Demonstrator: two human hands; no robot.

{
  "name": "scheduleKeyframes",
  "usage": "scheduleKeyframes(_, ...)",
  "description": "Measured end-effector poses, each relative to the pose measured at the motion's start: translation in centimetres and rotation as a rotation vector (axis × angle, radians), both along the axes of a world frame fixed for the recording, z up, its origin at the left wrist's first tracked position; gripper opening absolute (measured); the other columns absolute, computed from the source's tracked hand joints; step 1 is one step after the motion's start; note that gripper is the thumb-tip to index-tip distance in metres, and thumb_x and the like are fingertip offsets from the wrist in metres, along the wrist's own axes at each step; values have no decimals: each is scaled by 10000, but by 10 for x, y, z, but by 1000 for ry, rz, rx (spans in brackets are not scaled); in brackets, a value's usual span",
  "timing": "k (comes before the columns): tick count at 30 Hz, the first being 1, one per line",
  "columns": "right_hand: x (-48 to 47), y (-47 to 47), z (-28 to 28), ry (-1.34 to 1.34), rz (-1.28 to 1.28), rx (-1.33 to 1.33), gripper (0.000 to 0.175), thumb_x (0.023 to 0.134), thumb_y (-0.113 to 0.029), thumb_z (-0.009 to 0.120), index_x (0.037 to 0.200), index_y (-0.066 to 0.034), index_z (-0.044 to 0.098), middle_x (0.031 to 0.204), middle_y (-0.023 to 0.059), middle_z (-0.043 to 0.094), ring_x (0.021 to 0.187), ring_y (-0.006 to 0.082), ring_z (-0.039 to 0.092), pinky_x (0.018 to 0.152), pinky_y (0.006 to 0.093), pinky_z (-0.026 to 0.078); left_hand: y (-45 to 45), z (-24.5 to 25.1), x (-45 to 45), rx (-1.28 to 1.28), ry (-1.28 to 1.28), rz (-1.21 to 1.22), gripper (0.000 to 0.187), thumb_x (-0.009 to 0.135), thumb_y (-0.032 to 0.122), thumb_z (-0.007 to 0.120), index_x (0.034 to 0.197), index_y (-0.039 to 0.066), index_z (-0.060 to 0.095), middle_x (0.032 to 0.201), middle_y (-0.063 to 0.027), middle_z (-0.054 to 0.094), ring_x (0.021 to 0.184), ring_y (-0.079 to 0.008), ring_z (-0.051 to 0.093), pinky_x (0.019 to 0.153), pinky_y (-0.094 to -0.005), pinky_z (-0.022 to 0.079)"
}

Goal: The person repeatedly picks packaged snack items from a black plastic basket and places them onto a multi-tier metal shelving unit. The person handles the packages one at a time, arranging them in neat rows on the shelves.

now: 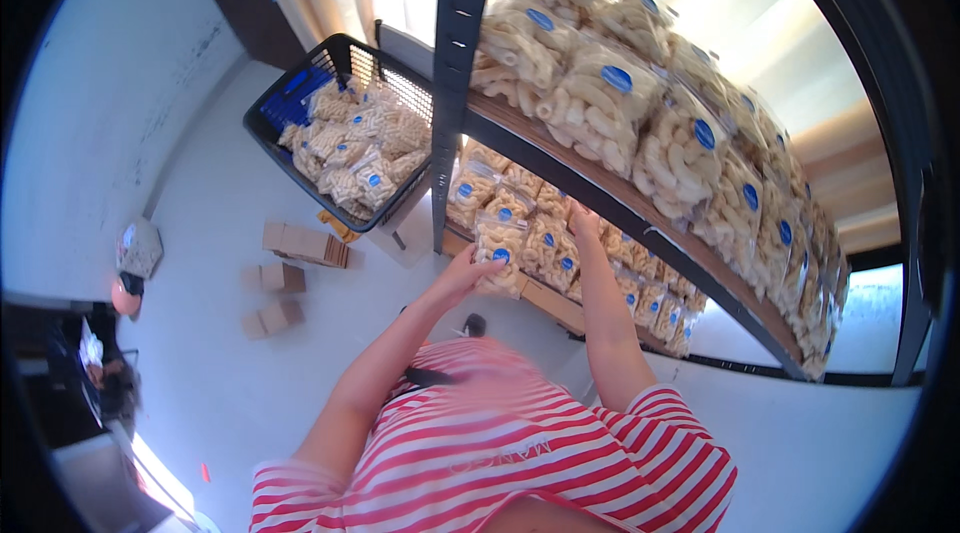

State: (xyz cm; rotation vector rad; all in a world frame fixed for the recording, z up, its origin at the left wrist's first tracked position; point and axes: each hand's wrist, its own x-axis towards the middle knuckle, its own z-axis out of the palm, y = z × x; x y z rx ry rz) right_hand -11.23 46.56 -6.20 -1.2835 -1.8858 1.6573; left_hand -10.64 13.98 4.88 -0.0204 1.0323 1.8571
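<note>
My left hand (459, 278) grips the side of a clear plastic bag of pale, curved tube-shaped snacks (499, 237) with a round blue label. This bag is held upright in front of the lower shelf. Under the upper shelf edge, my right hand (585, 221) reaches in among the packed snack bags (546, 239) on the lower shelf. Its fingertips are partly hidden, so whether it grips a bag is unclear. Rows of similar bags continue along the lower shelf to the right.
Larger snack bags (600, 102) crowd the upper wooden shelf (570, 150), close above my right arm. A black metal post (452, 83) stands at the rack's left corner. Beyond it is a dark plastic basket (259, 129) of bagged snacks. Cardboard boxes (300, 242) lie on the floor.
</note>
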Motion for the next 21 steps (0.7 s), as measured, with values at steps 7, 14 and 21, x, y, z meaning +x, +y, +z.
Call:
scheduleKeyframes(7, 107, -117, 79, 133, 370, -711, 451, 879, -219, 643, 1267, -52, 484, 1020, 52, 587, 801, 119, 578, 663, 243, 472, 32, -35, -6, -72, 110, -124, 529, 829, 96, 674, 1278, -3, 413, 1102, -93, 605, 985, -186, 620, 828, -320, 532)
scheduleKeyframes(14, 143, -88, 74, 271, 31, -642, 366, 829, -109, 689, 1161, -61, 542, 994, 55, 623, 820, 125, 601, 688, 264, 492, 67, -37, 9, -257, 305, -292, 820, 826, 334, 700, 1447, 67, 235, 1205, -107, 544, 1077, -176, 544, 833, -292, 454)
scheduleKeyframes(21, 120, 65, -5, 169, -15, -272, 196, 898, -189, 598, 1027, -45, 572, 921, 31, 637, 747, 107, 571, 654, 291, 453, 36, -27, 18, -219, 213, -250, 733, 851, 356, 656, 1425, 99, 279, 1262, -88, 513, 1020, -141, 535, 837, -317, 426)
